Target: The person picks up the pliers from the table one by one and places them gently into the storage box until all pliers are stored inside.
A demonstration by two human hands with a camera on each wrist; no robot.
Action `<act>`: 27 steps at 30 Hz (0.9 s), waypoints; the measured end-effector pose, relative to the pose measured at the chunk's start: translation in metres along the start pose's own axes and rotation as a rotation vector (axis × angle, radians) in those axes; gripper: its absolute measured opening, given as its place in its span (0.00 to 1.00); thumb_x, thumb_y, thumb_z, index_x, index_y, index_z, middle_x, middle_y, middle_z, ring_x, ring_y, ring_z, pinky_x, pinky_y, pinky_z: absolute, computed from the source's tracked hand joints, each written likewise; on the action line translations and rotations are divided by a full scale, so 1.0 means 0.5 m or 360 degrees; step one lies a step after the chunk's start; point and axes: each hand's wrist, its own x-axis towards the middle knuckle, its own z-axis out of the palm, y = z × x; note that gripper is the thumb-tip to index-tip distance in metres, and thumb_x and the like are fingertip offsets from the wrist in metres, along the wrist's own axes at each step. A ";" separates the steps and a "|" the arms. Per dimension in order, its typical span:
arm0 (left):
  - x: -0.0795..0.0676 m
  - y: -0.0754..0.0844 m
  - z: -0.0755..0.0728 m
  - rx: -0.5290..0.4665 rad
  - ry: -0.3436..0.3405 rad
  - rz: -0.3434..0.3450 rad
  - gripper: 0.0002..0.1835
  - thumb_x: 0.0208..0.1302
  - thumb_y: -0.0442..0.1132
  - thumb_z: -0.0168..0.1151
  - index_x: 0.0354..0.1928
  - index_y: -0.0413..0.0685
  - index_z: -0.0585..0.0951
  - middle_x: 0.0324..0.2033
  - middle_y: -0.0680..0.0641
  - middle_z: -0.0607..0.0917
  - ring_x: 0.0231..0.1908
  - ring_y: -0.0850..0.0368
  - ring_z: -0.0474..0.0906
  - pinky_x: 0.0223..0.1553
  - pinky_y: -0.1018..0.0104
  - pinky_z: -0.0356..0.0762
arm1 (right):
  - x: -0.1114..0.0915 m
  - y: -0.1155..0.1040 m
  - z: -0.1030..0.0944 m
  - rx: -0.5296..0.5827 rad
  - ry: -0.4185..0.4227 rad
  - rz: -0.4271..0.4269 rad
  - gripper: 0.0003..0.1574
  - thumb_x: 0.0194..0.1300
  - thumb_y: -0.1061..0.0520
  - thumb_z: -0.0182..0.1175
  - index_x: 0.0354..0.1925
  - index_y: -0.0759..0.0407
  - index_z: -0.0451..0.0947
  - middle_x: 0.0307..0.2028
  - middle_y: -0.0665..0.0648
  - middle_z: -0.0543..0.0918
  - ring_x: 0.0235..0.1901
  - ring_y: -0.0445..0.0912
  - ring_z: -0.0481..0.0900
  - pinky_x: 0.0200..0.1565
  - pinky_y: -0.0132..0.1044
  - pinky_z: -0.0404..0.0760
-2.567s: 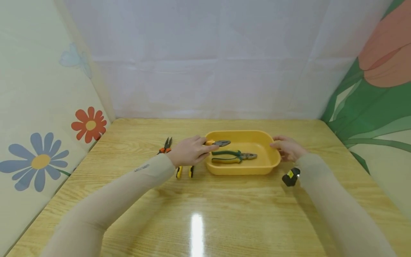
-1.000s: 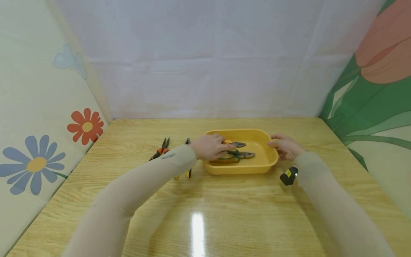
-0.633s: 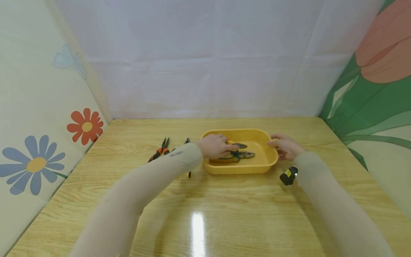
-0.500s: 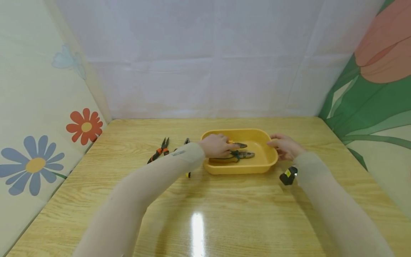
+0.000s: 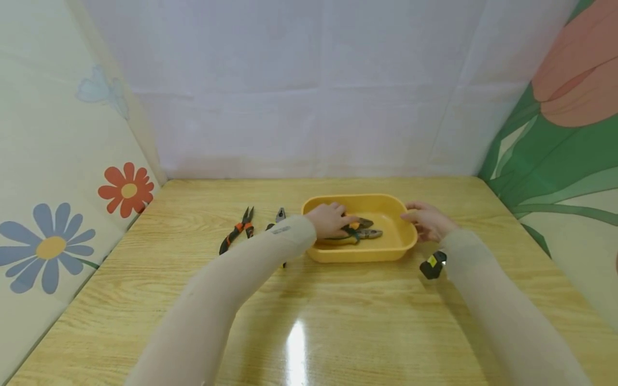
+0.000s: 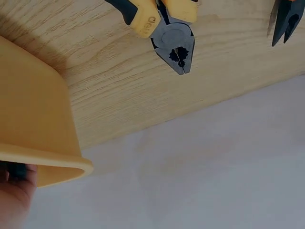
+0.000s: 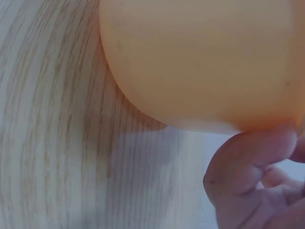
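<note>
A yellow plastic basin (image 5: 359, 256) stands on the table, right of centre. Reaching over its left side, my left hand (image 5: 326, 220) is down inside, gripping pliers (image 5: 365, 223) whose steel head pokes out past the fingers; the handles are mostly hidden under the hand. Beside them on the basin floor lie green-and-yellow-handled pliers (image 5: 370, 234), partly covered by the same hand. In the left wrist view, fingers (image 6: 16, 195) show at a dark handle behind the basin's rim. My right hand (image 5: 428, 221) pinches the basin's right rim between thumb and fingers.
Left of the basin lie needle-nose pliers (image 5: 236, 231) with orange-and-black handles and yellow-and-black-handled pliers (image 5: 281, 215), partly behind my left sleeve. A black-and-yellow tape measure (image 5: 433, 265) sits by my right wrist. A white cloth (image 5: 309, 107) closes off the back.
My left hand has carried the pliers rightward from the basin's left rim and lowered them beside the green-handled pair. Their head has turned slightly. The right hand has kept its hold on the rim.
</note>
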 end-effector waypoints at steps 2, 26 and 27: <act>0.003 -0.003 0.005 -0.0051 -0.0017 -0.0013 0.31 0.80 0.57 0.41 0.79 0.61 0.55 0.69 0.43 0.69 0.66 0.50 0.68 0.61 0.59 0.75 | 0.000 0.000 0.001 0.0003 -0.0001 -0.0001 0.35 0.78 0.56 0.48 0.75 0.64 0.50 0.53 0.61 0.72 0.36 0.40 0.79 0.38 0.34 0.84; 0.010 0.000 0.012 -0.0229 -0.0031 -0.0239 0.31 0.78 0.52 0.50 0.78 0.59 0.59 0.67 0.44 0.68 0.66 0.48 0.67 0.62 0.58 0.74 | -0.004 -0.001 -0.003 0.0019 -0.0028 -0.0010 0.37 0.78 0.56 0.48 0.76 0.64 0.46 0.46 0.55 0.75 0.34 0.39 0.78 0.37 0.35 0.84; 0.008 -0.001 0.011 -0.0224 -0.0027 -0.0239 0.31 0.78 0.53 0.50 0.78 0.59 0.59 0.67 0.44 0.68 0.66 0.48 0.67 0.62 0.58 0.74 | -0.004 -0.001 -0.004 0.0020 -0.0030 -0.0011 0.38 0.78 0.56 0.48 0.76 0.65 0.46 0.45 0.55 0.75 0.34 0.39 0.78 0.37 0.35 0.84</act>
